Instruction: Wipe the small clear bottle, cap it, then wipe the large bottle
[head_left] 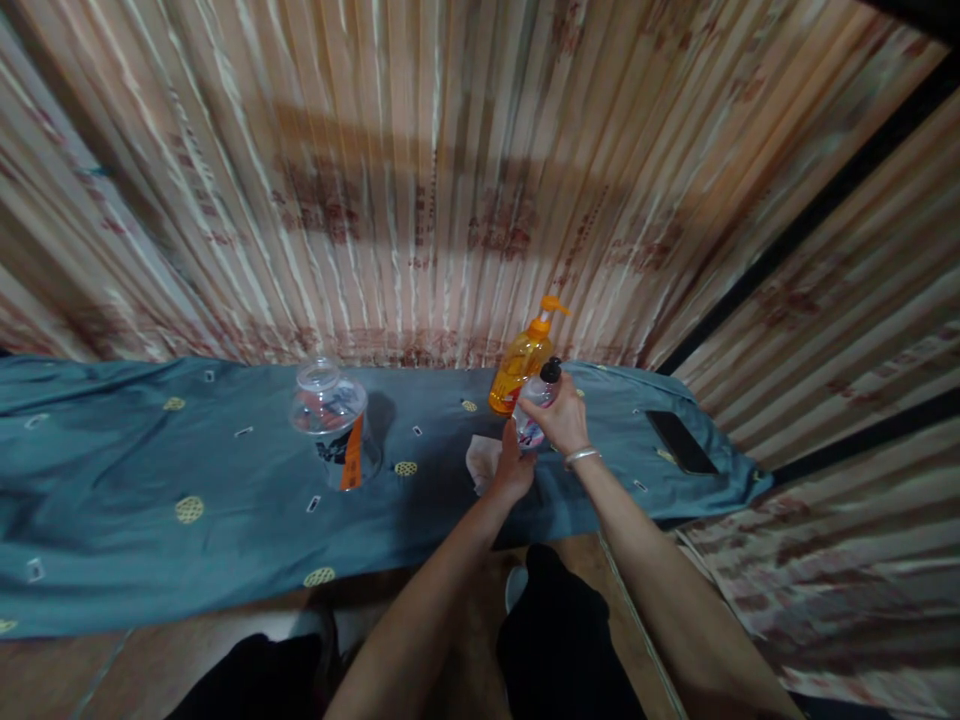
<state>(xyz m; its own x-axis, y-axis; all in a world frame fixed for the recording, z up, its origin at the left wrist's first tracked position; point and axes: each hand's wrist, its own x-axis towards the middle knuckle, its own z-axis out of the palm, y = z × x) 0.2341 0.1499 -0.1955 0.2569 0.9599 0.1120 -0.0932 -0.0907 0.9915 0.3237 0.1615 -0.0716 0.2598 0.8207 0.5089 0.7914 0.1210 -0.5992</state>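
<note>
Both my hands are on a clear bottle with a black pump top [530, 426], which leans slightly to the right above the blue cloth. My left hand [514, 470] closes around its lower part. Higher up, near the black top, my right hand [564, 418] grips the same bottle, with a bracelet on that wrist. Just behind it stands an orange pump bottle [519, 368]. A crumpled white tissue [481, 460] lies beside my left hand. What the label says is too small to read.
A clear plastic jar [341, 425] with an orange and black label stands to the left on the blue cloth [247, 470]. A black phone [681, 442] lies at the right. Patterned curtains [420, 200] hang behind, and a dark pole [810, 220] slants at the right.
</note>
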